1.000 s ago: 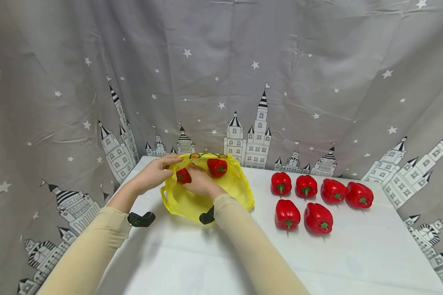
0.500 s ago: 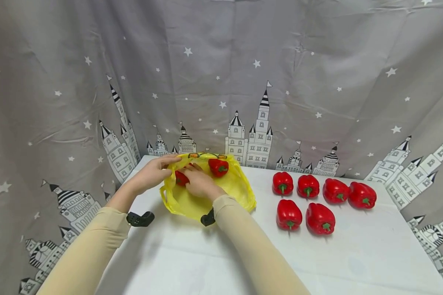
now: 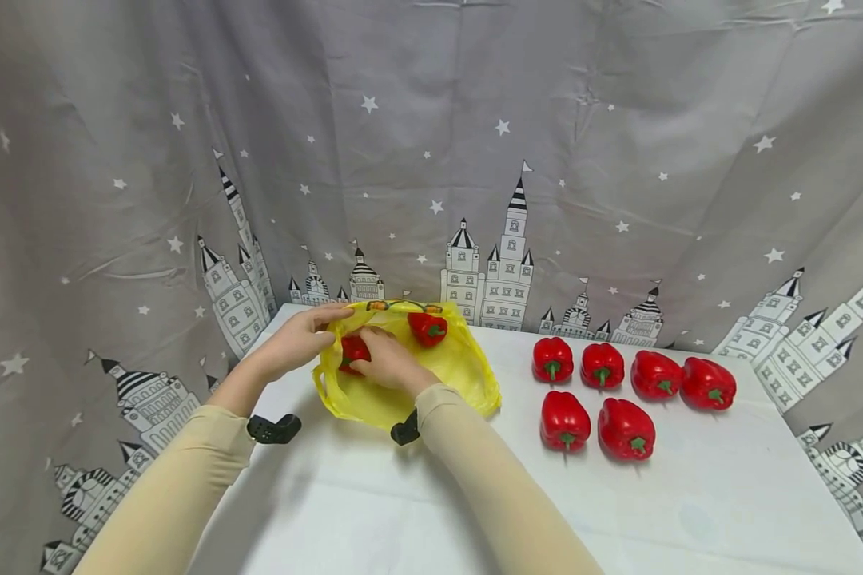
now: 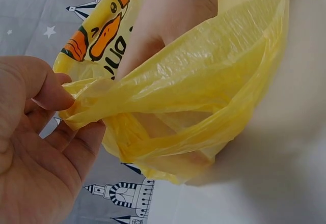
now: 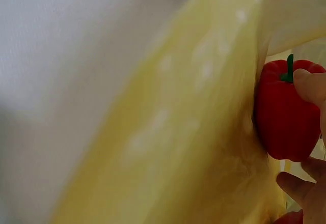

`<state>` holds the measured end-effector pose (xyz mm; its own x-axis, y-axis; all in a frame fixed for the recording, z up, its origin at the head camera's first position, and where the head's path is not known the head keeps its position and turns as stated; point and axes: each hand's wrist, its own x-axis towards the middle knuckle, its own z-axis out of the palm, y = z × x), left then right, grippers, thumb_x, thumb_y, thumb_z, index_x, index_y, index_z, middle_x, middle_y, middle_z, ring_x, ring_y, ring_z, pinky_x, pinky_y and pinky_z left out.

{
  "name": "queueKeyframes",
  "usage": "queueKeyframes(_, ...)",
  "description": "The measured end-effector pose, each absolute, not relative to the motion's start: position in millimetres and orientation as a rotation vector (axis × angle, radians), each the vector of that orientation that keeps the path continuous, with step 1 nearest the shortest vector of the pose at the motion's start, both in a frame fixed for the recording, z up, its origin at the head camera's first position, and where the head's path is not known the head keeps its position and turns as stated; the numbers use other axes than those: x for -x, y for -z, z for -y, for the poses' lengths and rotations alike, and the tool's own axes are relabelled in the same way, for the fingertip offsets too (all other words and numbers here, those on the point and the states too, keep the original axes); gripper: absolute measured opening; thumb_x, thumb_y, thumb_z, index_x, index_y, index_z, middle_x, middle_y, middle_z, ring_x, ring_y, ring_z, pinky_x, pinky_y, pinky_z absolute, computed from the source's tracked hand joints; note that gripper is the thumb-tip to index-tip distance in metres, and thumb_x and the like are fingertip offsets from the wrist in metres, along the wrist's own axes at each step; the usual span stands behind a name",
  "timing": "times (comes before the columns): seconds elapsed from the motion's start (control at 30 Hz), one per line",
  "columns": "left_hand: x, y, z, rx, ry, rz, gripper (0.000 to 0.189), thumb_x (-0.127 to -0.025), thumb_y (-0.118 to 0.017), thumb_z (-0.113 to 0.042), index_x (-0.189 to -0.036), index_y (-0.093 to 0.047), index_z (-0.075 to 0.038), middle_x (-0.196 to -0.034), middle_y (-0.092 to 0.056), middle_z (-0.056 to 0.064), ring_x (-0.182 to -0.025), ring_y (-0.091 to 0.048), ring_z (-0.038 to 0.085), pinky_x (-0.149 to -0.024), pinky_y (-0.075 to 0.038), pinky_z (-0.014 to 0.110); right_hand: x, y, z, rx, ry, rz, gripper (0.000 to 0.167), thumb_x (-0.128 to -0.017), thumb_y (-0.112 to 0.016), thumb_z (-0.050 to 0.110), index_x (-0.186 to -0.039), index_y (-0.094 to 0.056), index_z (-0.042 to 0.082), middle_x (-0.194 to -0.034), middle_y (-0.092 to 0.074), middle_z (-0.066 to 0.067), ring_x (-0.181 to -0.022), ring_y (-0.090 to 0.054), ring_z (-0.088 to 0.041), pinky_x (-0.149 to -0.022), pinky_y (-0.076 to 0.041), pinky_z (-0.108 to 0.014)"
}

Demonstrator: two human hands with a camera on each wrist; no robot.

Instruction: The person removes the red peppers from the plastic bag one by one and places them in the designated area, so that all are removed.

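Note:
A yellow plastic bag (image 3: 446, 375) lies on the white table with its mouth towards me. My left hand (image 3: 298, 339) pinches its left rim; in the left wrist view, thumb and fingers bunch the thin plastic (image 4: 91, 99). Inside the bag, my right hand (image 3: 388, 359) has its thumb and fingers around a red bell pepper (image 5: 288, 112), the thumb near the green stem. A second red bell pepper (image 3: 427, 328) sits at the back of the bag, right of that hand. A bit of red shows at the bottom of the right wrist view.
Several red bell peppers (image 3: 564, 421) stand in two rows on the right part of the white table (image 3: 726, 487). A grey curtain (image 3: 590, 160) printed with castles and stars hangs close behind the table and along its sides.
My right hand and its bell pepper have sunk slightly lower and nearer in the bag, and more of the thumb shows. The left hand keeps its place on the rim.

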<state>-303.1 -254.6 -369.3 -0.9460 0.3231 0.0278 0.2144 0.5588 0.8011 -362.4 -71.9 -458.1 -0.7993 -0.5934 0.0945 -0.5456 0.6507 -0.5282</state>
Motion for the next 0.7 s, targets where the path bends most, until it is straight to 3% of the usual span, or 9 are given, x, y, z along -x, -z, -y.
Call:
queueKeyframes(0.4, 301.3, 368.1, 257.3, -0.471, -1.341, -2.660, 0.057, -0.094, -0.048, 0.000, -0.151, -0.048, -0.001, -0.165, -0.029, 0.015, -0.150, -0.026, 0.038, -0.115, -0.033, 0.053, 363.7, 453.9, 33.4, 1.014, 0.901, -2.623, 0.058, -0.096, -0.068, 0.027, -0.151, -0.048, 0.027, -0.149, -0.048, 0.001, -0.128, -0.051, -0.017, -0.111, -0.040, -0.035)
queueKeyframes(0.7, 298.5, 367.6, 255.7, -0.480, -1.354, -2.660, 0.059, -0.092, -0.051, 0.001, -0.151, -0.048, 0.002, -0.163, -0.032, 0.017, -0.145, -0.035, 0.040, -0.111, -0.036, 0.054, 360.8, 451.2, -3.8, 0.977, 0.984, -2.532, 0.054, -0.091, -0.071, 0.018, -0.143, -0.055, 0.027, -0.145, -0.051, 0.001, -0.130, -0.048, -0.016, -0.110, -0.039, -0.036)
